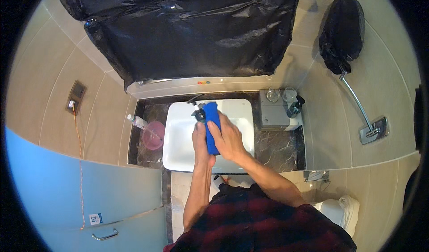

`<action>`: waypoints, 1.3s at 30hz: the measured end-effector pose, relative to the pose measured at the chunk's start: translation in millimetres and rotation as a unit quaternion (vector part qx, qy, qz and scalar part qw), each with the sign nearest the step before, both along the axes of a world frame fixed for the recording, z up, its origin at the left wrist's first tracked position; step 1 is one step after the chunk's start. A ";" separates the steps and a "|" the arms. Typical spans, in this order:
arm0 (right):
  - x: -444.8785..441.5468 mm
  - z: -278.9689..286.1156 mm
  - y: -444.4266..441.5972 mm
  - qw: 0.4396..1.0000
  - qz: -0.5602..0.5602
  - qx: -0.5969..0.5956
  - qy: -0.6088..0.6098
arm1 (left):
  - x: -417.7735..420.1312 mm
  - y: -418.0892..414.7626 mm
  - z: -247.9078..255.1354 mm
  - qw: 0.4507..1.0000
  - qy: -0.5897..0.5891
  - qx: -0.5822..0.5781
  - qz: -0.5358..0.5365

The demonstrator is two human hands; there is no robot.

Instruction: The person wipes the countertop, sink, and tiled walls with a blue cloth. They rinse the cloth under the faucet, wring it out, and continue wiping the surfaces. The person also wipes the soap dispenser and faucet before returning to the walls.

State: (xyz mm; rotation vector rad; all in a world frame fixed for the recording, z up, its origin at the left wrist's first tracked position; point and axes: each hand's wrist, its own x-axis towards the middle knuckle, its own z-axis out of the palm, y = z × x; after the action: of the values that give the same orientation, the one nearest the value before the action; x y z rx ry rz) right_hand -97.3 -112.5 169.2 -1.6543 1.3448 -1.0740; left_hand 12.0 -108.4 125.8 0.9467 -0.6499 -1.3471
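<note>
Over a white rectangular washbasin [177,134], my two hands hold a pump bottle [200,115] with a dark body and a blue cloth [211,134] laid lengthwise along it. My left hand [201,144] grips from the left side, its thumb up near the bottle's dark collar. My right hand [229,136] presses the blue cloth from the right, fingers partly hidden behind it. Much of the bottle is hidden by the cloth and hands. The faucet behind is mostly covered from view.
Left of the basin, a pink bowl [153,135] stands by a white-capped bottle [137,121] on the dark marble counter. At right are a grey box [273,114], drinking glasses [273,94] and a dark pump bottle [295,108]. Black plastic sheeting [201,37] hangs on the wall.
</note>
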 end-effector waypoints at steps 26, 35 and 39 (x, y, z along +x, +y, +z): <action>-4.7 -15.7 -10.3 0.996 -0.075 -0.054 -0.012 | -14.0 12.2 14.0 0.988 -0.067 0.137 -0.022; -11.7 -31.2 20.5 0.999 -0.016 0.024 -0.028 | -8.9 -5.7 1.7 0.998 0.043 0.046 0.002; -4.3 -44.1 54.4 0.999 -0.034 0.008 -0.031 | -7.0 -13.3 31.6 0.996 0.029 0.049 0.075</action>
State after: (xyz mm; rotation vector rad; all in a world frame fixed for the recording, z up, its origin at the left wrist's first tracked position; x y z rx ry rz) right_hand -101.6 -58.1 125.1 -1.5615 1.3750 -1.1409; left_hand 4.9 -121.7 157.4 1.0100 -0.4628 -1.2776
